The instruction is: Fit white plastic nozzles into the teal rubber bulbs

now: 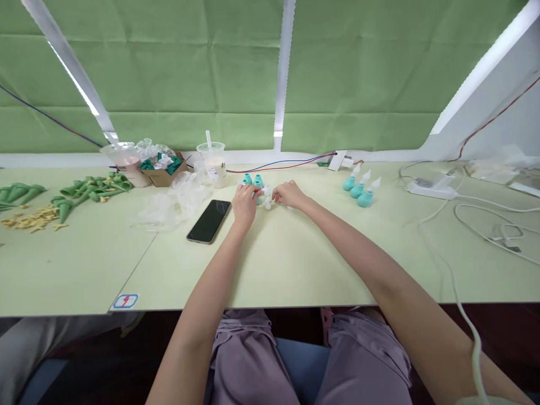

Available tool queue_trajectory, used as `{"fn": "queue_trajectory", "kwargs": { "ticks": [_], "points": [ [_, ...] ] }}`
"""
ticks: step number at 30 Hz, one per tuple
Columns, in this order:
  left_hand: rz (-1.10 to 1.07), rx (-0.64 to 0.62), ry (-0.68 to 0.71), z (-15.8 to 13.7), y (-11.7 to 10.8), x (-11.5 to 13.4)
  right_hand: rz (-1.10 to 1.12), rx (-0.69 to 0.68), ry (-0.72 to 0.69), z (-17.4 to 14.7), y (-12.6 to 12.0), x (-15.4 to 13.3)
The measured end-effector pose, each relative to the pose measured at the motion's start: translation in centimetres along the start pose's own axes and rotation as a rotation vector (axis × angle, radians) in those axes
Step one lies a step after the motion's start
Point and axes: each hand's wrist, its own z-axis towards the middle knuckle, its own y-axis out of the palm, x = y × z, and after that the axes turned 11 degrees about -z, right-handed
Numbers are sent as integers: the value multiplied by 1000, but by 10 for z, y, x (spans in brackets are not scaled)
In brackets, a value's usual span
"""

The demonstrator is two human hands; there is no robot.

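Observation:
My left hand [244, 201] is closed, its bent fingers pinched about a teal rubber bulb that they mostly hide. Just beyond it, several teal bulbs [247, 178] stand with open necks up. Small white translucent nozzles [267, 201] lie in a cluster between my two hands. At the right side of that cluster, my right hand [289, 194] has its thumb and fingers drawn together; whatever they hold is too small to make out. Farther right stand three teal bulbs with white pointed nozzles fitted [365, 197].
A black phone [210, 221] lies left of my left arm, beside crumpled clear plastic [172, 202]. Behind are a cup with a straw [214, 166] and a small cardboard box [165, 176]. Green cone-shaped pieces [90, 188] are far left. A white power strip [432, 190] and cables lie right.

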Motion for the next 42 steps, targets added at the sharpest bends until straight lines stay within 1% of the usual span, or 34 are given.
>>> {"fn": "queue_trajectory", "kwargs": {
  "ticks": [4, 10, 19, 32, 37, 42],
  "points": [
    [17, -12, -6, 0, 0, -4, -75, 10, 9, -2, 0, -2],
    [39, -28, 0, 1, 1, -6, -65, 38, 8, -2, 2, 0],
    [71, -64, 24, -1, 1, -6, -69, 16, 3, 1, 2, 1],
    [84, -101, 41, -1, 3, -8, -61, 40, -2, -2, 3, 2],
    [87, -102, 30, 0, 3, -8, -68, 103, 8, 1, 3, 5],
    [86, -94, 37, 1, 2, -10, 13, 190, 87, 8, -1, 12]
  ]
}}
